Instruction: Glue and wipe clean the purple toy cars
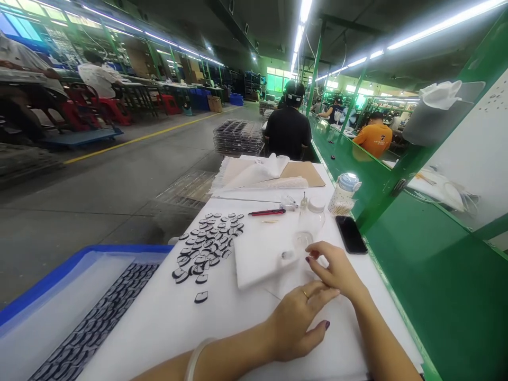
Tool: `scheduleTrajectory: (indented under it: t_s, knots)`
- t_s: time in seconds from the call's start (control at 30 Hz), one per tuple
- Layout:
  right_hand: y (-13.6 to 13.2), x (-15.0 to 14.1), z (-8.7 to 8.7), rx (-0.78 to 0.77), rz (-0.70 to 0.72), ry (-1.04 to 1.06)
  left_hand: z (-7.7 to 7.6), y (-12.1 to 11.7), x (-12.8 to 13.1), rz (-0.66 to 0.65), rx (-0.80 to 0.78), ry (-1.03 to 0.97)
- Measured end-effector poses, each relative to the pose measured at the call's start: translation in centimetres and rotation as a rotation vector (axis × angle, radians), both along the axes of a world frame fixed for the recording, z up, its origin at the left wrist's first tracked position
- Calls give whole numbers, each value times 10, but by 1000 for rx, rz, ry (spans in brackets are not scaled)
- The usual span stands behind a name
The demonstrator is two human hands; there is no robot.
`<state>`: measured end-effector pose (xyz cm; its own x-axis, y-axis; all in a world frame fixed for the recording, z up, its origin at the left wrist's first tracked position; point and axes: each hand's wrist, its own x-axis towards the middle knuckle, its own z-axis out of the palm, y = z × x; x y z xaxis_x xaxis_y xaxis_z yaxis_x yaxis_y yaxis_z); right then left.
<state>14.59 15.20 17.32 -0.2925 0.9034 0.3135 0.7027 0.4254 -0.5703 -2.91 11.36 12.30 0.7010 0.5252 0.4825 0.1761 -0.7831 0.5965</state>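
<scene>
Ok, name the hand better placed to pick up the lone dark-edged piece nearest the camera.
Left, most likely: the left hand lies nearer that dark-edged piece and looks empty, while the right hand is farther off, near the clear jar.

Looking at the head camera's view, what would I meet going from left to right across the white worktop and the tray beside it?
Blue-rimmed tray, scattered dark-edged pieces, white foam-like block, clear jar, black phone.

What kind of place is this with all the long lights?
Probably a factory: strip lights run over rows of workbenches, and a blue tray holds lots of small matching dark pieces.
</scene>
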Motion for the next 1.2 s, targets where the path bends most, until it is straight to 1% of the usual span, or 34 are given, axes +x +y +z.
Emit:
scheduleTrajectory:
  t_s: [0.07,0.13,0.27,0.33,0.4,0.43,0.47,0.5,0.53,0.57,0.6,0.63,0.67,0.7,0.77,0.8,0.9,0.97,1.03,1.1,1.2]
  knots:
    - [1,-1,-3,21,-12,3,1,0,0,-29,59,-50]
    - [2,-3,-7,45,-9,16,2,0,2,-42,194,-142]
    - [7,-10,-18,85,10,35,2,-2,7,-15,501,-417]
    - [10,-14,-23,97,14,15,6,0,4,7,628,-577]
    - [11,-17,-27,85,25,-17,18,5,-6,31,730,-661]
    - [12,-18,-29,71,32,-31,26,10,-15,60,773,-642]
    - [12,-19,-30,55,37,-45,37,17,-25,126,810,-594]
    - [12,-20,-30,39,41,-59,48,25,-36,259,830,-560]
    - [11,-21,-31,23,42,-69,59,34,-48,452,822,-520]
    - [11,-21,-32,7,40,-78,70,43,-60,663,731,-418]
    - [11,-21,-32,-8,39,-85,80,53,-72,778,638,-342]
    - [10,-22,-33,-21,38,-89,88,62,-84,884,510,-219]
    - [10,-22,-33,-30,38,-89,93,71,-94,1032,242,79]
    - [10,-22,-34,-38,39,-87,95,78,-102,1099,-8,346]
    - [9,-22,-33,-55,43,-80,91,87,-113,1081,-225,571]
    - [9,-22,-31,-66,45,-77,87,90,-116,1032,-267,611]
    - [8,-21,-24,-105,55,-58,70,93,-112,894,-287,624]
    - [8,-19,-18,-161,65,-24,62,93,-105,855,-283,619]
    - [11,-14,-14,-225,52,4,58,93,-100,843,-283,617]
    - [15,-7,-14,-262,-22,-6,57,94,-97,836,-289,613]
    - [23,4,-21,-241,-266,-67,56,95,-96,830,-295,596]
